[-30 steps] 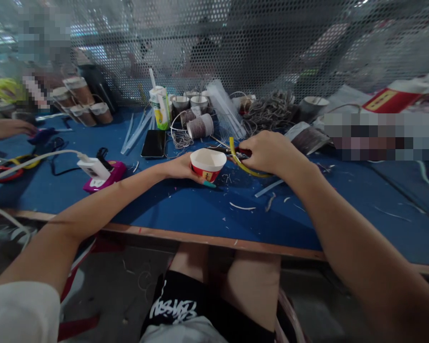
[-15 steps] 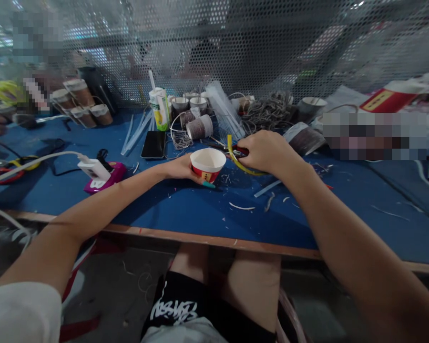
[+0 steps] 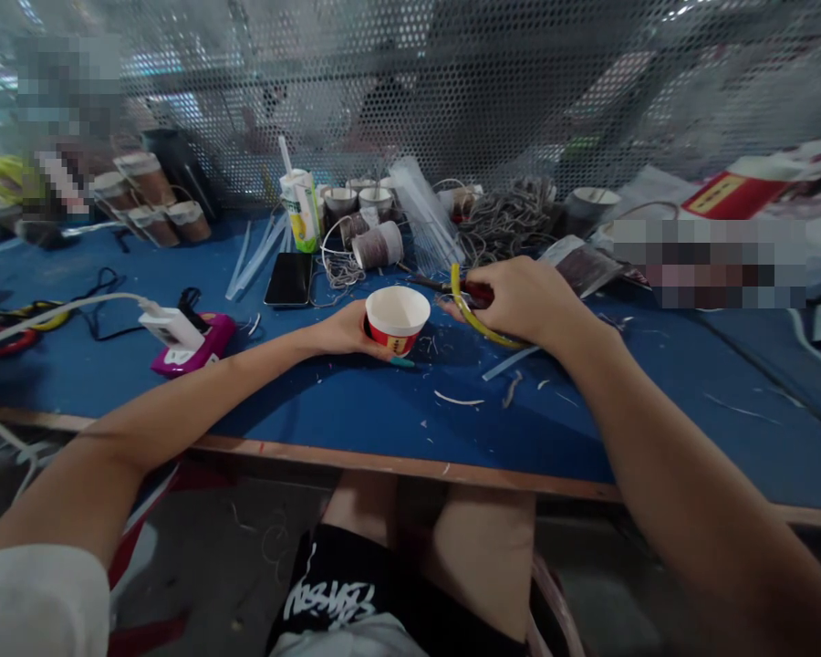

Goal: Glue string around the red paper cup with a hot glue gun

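Note:
My left hand is wrapped round a red and white paper cup, with the thumb across its front. The cup stands upright, its mouth facing up, and looks hollow inside. To the right of it, my right hand is closed on a pair of scissors with yellow and red handles. Their dark blades point left, behind the cup; part of the handles is covered by my fingers. Some white and clear scraps lie on the blue table in front of the hands.
Behind the cup are a phone, a drink carton with a straw, wound spools, clear plastic strips and a heap of grey cord. A purple power strip with a white plug sits at left. Perforated metal closes the back.
My right hand has picked up the scissors slightly from among the clutter, and their blades now show pointing left. My left hand keeps its hold on the paper cup.

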`<state>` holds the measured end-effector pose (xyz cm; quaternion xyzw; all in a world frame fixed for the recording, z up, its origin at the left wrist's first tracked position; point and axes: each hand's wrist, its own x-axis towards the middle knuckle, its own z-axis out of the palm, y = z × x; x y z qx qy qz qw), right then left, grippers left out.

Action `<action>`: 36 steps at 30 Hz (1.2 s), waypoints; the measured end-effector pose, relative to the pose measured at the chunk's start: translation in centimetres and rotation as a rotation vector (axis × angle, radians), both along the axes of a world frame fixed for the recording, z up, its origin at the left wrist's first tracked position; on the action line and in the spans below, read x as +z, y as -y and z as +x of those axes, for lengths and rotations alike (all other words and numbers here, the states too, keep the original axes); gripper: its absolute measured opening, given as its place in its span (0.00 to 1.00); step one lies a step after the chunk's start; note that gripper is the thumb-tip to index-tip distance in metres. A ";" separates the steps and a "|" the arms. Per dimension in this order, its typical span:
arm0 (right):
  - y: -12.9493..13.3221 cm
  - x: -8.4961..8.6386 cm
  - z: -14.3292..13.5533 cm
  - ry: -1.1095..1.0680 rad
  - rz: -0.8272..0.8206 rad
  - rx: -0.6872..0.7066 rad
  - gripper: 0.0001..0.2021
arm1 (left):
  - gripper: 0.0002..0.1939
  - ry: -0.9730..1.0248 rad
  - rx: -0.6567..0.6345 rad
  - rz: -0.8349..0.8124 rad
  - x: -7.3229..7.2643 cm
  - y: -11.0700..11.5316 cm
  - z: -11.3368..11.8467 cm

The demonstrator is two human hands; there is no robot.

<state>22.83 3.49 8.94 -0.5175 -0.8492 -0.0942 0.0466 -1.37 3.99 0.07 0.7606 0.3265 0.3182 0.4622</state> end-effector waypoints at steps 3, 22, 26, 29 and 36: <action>0.6 0.5 -0.3 0.071 -0.024 -0.030 0.19 | 0.44 0.009 0.034 0.035 -0.2 0.1 0.3; 1.7 0.5 -1.2 0.174 -0.005 -0.035 0.18 | 0.40 -0.011 0.058 0.129 -0.5 0.0 0.4; 1.4 0.6 -1.0 0.219 -0.014 -0.017 0.19 | 0.40 -0.011 0.054 0.110 -0.3 0.3 0.3; 1.4 0.8 -0.9 0.228 -0.033 -0.018 0.21 | 0.40 -0.005 0.038 0.095 -0.1 0.4 0.3; 1.3 1.1 -1.3 0.231 -0.058 -0.014 0.25 | 0.42 -0.005 0.012 0.095 0.1 0.4 0.2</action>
